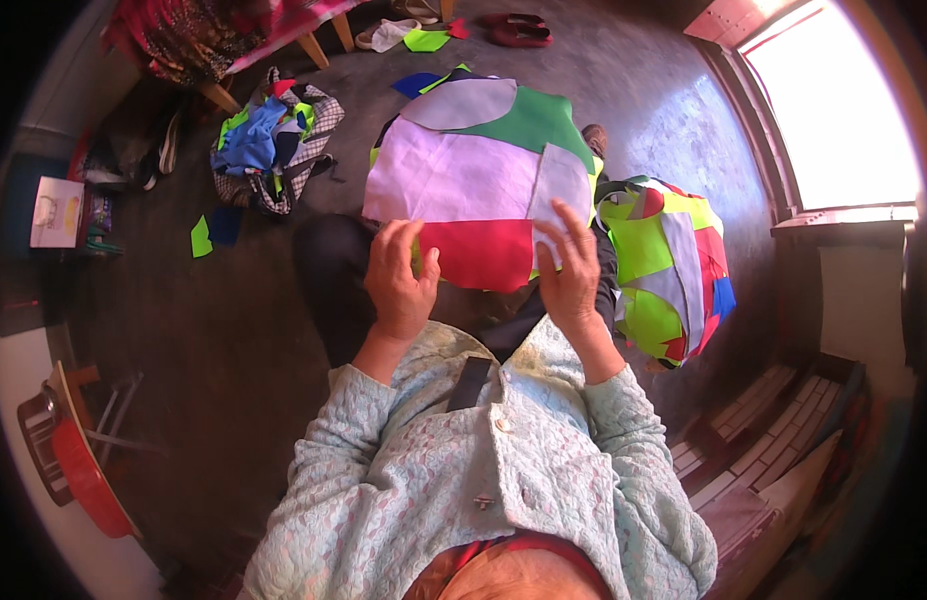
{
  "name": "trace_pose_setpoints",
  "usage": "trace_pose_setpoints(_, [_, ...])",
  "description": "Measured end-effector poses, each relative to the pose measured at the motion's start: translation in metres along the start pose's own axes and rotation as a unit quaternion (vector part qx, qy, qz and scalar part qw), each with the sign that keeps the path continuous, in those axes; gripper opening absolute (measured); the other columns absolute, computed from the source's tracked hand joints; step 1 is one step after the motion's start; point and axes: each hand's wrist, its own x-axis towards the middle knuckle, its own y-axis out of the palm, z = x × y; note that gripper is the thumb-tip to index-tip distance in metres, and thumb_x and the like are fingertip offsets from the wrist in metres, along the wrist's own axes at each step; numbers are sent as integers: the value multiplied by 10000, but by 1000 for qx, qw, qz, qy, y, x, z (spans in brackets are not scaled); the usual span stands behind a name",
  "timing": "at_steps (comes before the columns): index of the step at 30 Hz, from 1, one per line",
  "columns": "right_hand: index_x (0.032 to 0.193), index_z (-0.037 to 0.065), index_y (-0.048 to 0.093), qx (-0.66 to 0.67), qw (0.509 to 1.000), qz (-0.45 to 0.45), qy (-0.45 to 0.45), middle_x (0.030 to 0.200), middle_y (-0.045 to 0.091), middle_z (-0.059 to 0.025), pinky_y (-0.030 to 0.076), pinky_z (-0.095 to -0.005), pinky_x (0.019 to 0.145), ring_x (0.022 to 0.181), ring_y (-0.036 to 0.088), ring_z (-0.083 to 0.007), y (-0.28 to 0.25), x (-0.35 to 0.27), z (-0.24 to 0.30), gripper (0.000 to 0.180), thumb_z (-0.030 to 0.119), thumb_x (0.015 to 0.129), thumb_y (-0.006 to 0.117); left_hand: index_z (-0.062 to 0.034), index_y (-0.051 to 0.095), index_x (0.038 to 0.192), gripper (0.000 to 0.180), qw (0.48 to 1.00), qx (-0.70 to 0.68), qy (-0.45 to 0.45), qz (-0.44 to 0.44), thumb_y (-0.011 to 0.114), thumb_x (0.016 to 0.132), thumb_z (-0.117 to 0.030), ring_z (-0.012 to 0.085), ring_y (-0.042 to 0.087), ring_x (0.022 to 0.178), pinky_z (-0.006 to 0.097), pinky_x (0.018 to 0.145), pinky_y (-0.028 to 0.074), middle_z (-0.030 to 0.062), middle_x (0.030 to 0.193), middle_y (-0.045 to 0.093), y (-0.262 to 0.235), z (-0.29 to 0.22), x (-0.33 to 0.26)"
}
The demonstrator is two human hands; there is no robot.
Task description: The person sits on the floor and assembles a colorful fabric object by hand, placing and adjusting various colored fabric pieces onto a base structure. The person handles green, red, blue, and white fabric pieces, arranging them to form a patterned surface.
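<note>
My left hand (399,288) and right hand (576,280) spread open over the patchwork (454,175), a bright bundle (644,250) just right, scraps (252,138) filling the checked bag (329,112) ahead-left.

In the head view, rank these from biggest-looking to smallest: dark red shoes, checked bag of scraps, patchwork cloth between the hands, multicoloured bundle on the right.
Largest to smallest, as they look:
1. Patchwork cloth
2. Multicoloured bundle
3. Checked bag
4. Dark red shoes, though their distance shrinks them
</note>
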Motion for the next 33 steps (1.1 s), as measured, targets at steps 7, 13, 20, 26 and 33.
trace_pose_setpoints(7, [1371,110,512,-109,974,192,-41,1497,391,-85,148,-478,1160,1404,335,-222,19,-20,-12,686,407,781,695,-100,649,1018,253,985,28,90,144,697,770,-95,295,559,1086,439,944,425,94,1130,594,13,-11,-3])
trace_pose_setpoints(13, [1463,99,373,-104,970,212,-60,1526,331,-106,101,-485,1168,1428,287,-247,32,-27,-21,769,503,840,570,-93,637,1025,270,980,41,88,174,701,763,-100,310,539,1116,455,986,391,99,1147,588,10,-15,-3])
trace_pose_setpoints(20, [1466,90,365,-110,974,190,-60,1546,307,-83,87,-476,1180,1444,256,-206,30,-30,-22,818,496,798,603,-77,631,1077,262,976,39,140,162,647,847,-201,332,503,1179,500,1041,357,121,1230,568,21,-36,16])
trace_pose_setpoints(26, [1437,109,410,-67,981,173,-57,1538,312,-99,103,-498,1175,1437,272,-233,31,-31,-27,791,457,773,662,-44,421,1407,590,950,113,148,252,394,990,-461,368,317,1393,533,1121,222,154,1496,369,54,-15,11])
trace_pose_setpoints(33, [1341,86,503,-64,996,41,46,1428,454,-132,320,-459,1085,1298,454,-303,-42,-32,-73,664,215,735,742,-39,399,1431,619,936,174,169,254,344,996,-475,336,308,1406,510,1136,209,143,1501,374,59,-15,9])
